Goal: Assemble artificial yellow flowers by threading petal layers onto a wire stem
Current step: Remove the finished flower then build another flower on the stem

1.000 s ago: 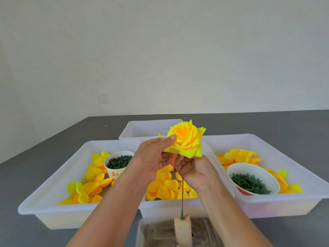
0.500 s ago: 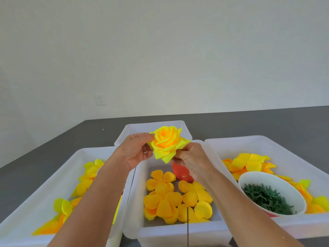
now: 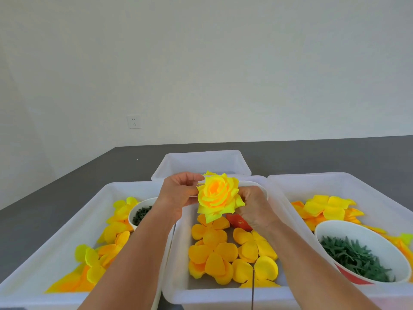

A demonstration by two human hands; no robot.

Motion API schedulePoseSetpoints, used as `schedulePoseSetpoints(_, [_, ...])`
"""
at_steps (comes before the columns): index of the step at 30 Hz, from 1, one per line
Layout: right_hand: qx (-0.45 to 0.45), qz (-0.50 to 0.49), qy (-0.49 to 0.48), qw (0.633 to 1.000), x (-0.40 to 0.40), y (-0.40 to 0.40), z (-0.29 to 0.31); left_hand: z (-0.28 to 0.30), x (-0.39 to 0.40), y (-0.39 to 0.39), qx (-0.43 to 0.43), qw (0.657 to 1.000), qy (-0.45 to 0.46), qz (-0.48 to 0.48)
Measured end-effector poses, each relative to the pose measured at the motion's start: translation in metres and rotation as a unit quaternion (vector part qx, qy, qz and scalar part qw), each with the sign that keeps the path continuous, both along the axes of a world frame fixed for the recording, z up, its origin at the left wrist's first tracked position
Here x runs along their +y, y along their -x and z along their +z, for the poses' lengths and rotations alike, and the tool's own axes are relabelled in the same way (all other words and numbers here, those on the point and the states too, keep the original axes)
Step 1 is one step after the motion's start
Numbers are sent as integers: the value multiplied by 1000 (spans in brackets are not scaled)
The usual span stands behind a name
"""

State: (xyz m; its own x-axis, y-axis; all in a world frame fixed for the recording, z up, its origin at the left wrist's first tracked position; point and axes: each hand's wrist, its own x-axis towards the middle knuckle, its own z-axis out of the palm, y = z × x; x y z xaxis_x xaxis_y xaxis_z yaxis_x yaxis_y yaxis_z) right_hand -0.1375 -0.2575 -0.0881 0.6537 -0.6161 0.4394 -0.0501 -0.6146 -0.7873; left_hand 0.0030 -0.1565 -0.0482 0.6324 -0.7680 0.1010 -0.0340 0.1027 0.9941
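Flower: yellow rose head (image 3: pixel 216 196) held up over the middle tray (image 3: pixel 223 294), between both hands, well above the loose petal layers (image 3: pixel 212 249).
Left hand (image 3: pixel 176 195): fingers curled, pinching the outer petals on the flower's left side.
Right hand (image 3: pixel 252 209): fingers curled under the flower's right underside; looks like a grasp, though the contact itself is hidden by petals.
Wire stem (image 3: pixel 253 289): thin dark wire rising at the near tray edge, apart from the flower.
Step, as I judge it: shaping and seating the layers. Keep the pinch light, turn evenly, don't crush the centre.
Room: left tray (image 3: pixel 67 220), right tray (image 3: pixel 335 182) with bowl of green parts (image 3: pixel 359 253) flank closely; open air above, grey tabletop (image 3: pixel 335 157) beyond.
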Motion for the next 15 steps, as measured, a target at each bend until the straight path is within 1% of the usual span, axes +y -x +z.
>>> schedulePoseSetpoints(2, [26, -9, 8, 1000, 0, -1, -1, -2, 0, 1, -80, 996, -6, 38])
schedulePoseSetpoints(3, [40, -15, 10, 999, 1, 0, -1, -4, -1, 1, -97, 994, -12, 44])
schedulePoseSetpoints(4, [46, -17, 10, 999, 1, 0, -1, -5, -1, 0, -93, 995, -21, 43])
schedulePoseSetpoints(7, [42, -19, 10, 999, 2, 2, 0, -7, 0, -2, -31, 999, -26, 17])
schedulePoseSetpoints(9, [47, -25, 9, 999, 2, 3, 0, -8, 0, -3, -36, 999, -11, 23])
schedulePoseSetpoints(12, [37, -31, 0, 999, 3, 3, 1, -11, 0, -1, -68, 997, -32, 28])
schedulePoseSetpoints(14, [30, -42, -4, 999, 3, 3, 2, -11, 0, 0, -56, 998, -39, 13])
schedulePoseSetpoints(15, [34, -51, -1, 998, 2, 3, 2, -10, 0, 1, -34, 999, -31, 4])
